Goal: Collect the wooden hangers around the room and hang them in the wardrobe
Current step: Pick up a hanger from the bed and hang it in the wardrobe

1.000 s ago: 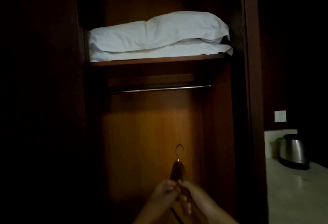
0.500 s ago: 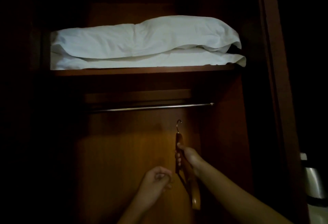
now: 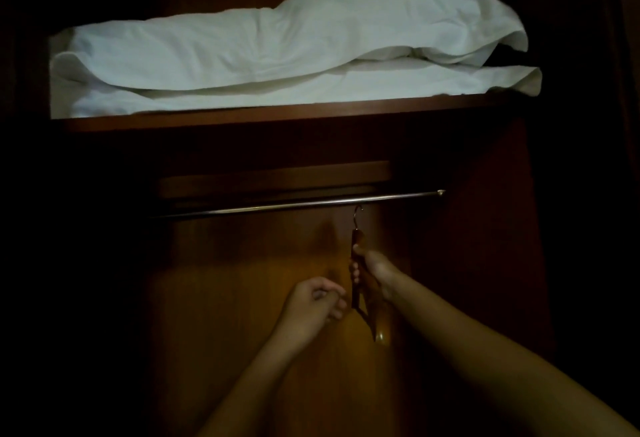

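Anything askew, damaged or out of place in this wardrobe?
Only the white bedding: its right corner droops past the shelf edge. The hanger, in the right hand, is not yet on the rail.

Wooden hanger [image 3: 356, 284]: dark reddish-brown, with silver metal hook [image 3: 357, 213]. Wardrobe back panel [image 3: 242, 298]: warm orange-brown wood grain. Shelf [image 3: 277, 117]: dark red-brown. Bedding [image 3: 277, 55]: plain white, no pattern. Rail [image 3: 311, 203]: silver-grey.
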